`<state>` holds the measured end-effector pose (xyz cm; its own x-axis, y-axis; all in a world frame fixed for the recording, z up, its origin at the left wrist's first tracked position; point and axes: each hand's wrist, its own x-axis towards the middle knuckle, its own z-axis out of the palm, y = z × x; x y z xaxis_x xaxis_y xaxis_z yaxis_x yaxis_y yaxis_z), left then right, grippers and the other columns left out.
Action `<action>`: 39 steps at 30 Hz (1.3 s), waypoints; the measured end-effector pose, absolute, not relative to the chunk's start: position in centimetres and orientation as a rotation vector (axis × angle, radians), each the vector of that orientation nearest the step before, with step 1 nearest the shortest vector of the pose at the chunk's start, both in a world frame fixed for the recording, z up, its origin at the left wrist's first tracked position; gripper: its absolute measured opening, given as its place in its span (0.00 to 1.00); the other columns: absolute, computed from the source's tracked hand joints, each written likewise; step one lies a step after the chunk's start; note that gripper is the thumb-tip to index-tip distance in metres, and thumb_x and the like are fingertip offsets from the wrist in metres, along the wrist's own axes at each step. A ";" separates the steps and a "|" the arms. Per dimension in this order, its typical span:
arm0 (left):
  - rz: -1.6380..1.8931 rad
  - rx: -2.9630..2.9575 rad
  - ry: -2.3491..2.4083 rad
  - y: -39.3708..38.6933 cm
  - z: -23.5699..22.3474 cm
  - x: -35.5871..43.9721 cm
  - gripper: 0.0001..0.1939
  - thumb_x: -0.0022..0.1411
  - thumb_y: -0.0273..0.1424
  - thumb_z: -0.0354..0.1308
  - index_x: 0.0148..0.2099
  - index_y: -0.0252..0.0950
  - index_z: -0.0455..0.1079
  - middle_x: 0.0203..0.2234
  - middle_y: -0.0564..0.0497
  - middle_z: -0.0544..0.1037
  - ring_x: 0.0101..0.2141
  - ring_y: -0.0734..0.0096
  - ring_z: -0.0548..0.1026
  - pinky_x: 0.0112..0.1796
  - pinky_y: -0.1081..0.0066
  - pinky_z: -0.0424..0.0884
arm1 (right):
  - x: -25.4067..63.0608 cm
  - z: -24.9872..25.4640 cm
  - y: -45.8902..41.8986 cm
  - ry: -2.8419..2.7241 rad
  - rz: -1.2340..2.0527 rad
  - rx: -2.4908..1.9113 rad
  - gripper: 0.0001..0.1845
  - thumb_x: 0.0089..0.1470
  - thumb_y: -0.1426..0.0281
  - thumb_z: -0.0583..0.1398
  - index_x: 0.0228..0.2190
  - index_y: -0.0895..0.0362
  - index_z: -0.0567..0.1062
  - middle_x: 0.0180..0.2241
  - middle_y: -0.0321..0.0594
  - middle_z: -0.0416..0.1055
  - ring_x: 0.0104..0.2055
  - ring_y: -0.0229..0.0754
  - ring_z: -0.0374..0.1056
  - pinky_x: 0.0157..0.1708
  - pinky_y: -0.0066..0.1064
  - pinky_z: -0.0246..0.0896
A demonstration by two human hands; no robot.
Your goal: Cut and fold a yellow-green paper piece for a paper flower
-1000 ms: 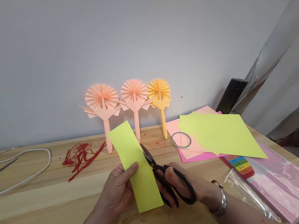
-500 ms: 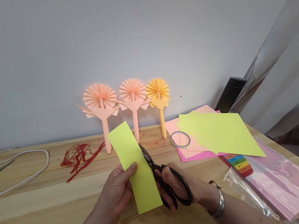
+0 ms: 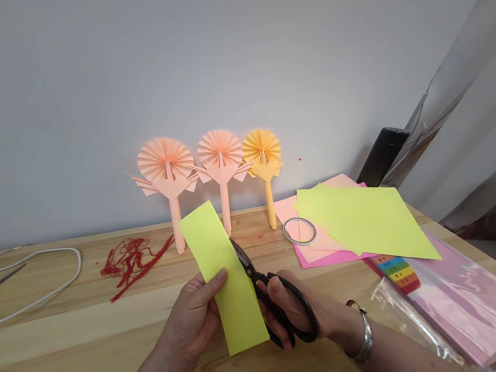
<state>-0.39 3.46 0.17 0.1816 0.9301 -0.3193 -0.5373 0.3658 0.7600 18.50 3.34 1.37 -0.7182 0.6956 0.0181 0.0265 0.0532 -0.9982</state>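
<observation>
**Lime-green paper strip held against black-handled scissors.**
Left hand pinches the strip's lower half, thumb on the face, fingers together behind it. Right hand has its fingers closed through the scissor loops, blades at the strip's right edge. Strip stands at 12 o'clock from the wrists; judged thin, light and soft, so best held close to the blades. On the wooden table: pleated paper fans at 12 o'clock, a narrow tape roll at 1 o'clock, smooth pink and yellow sheets at 2 o'clock, tangled red thread at 11 o'clock.
</observation>
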 end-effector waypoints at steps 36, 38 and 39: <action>1.121 0.575 0.877 3.6 0.0 -0.4 0.09 0.52 0.29 0.63 0.36 0.29 0.75 0.28 0.42 0.82 0.27 0.61 0.78 0.32 0.63 0.75 | 18.3 1.3 3.2 -1.777 1.741 -0.740 0.34 0.58 0.46 0.39 0.19 0.60 0.63 0.10 0.34 0.60 0.14 0.31 0.58 0.18 0.25 0.54; 1.121 0.571 0.877 3.6 0.1 -0.4 0.08 0.52 0.29 0.63 0.35 0.30 0.76 0.28 0.42 0.82 0.27 0.60 0.78 0.32 0.63 0.75 | 18.3 1.2 3.2 -1.771 1.736 -0.747 0.34 0.58 0.46 0.39 0.19 0.60 0.63 0.10 0.34 0.59 0.13 0.31 0.58 0.18 0.24 0.54; 1.120 0.570 0.878 3.6 0.1 -0.4 0.09 0.52 0.29 0.63 0.35 0.29 0.76 0.28 0.42 0.82 0.27 0.60 0.78 0.31 0.63 0.75 | 18.2 1.2 3.2 -1.766 1.738 -0.751 0.34 0.58 0.46 0.40 0.20 0.60 0.63 0.10 0.34 0.59 0.13 0.31 0.58 0.18 0.24 0.54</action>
